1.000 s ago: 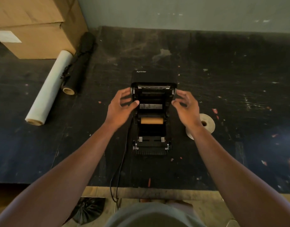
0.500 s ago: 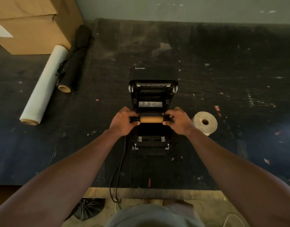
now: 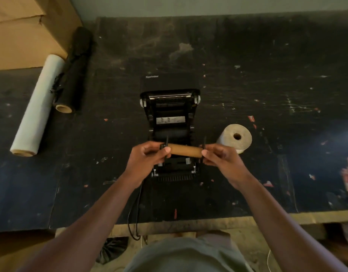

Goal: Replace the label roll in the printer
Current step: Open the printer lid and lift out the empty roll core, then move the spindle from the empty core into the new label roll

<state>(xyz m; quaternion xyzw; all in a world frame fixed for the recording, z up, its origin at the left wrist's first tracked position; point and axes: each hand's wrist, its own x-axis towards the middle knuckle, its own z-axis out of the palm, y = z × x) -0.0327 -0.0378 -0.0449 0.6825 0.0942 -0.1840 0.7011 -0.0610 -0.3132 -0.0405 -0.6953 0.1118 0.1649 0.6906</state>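
- Brown cardboard core [image 3: 184,151], bare of labels, sits on a black plastic spindle with a thin flange at each end, and is held level in the air above the open printer.
- The left hand [image 3: 147,156] is closed around the spindle's left end, thumb tip pressed on the cardboard just inside the flange.
- The right hand [image 3: 220,157] pinches the right end, fingertips curled around the spindle stub outside the flange.
- The black label printer [image 3: 170,132] stands on the worn black tabletop [image 3: 267,75] with its lid swung up and back; the roll bay under the core lies open and dark.
- A full roll of pale labels [image 3: 236,139] stands on end on the table just right of the printer, near the right hand, its hollow centre facing up.
- A black cable [image 3: 136,213] runs from the printer's front left over the table edge.
- At far left lie a long white roll of film [image 3: 38,108] and a black roll [image 3: 73,75] side by side, next to a brown cardboard box [image 3: 25,32].
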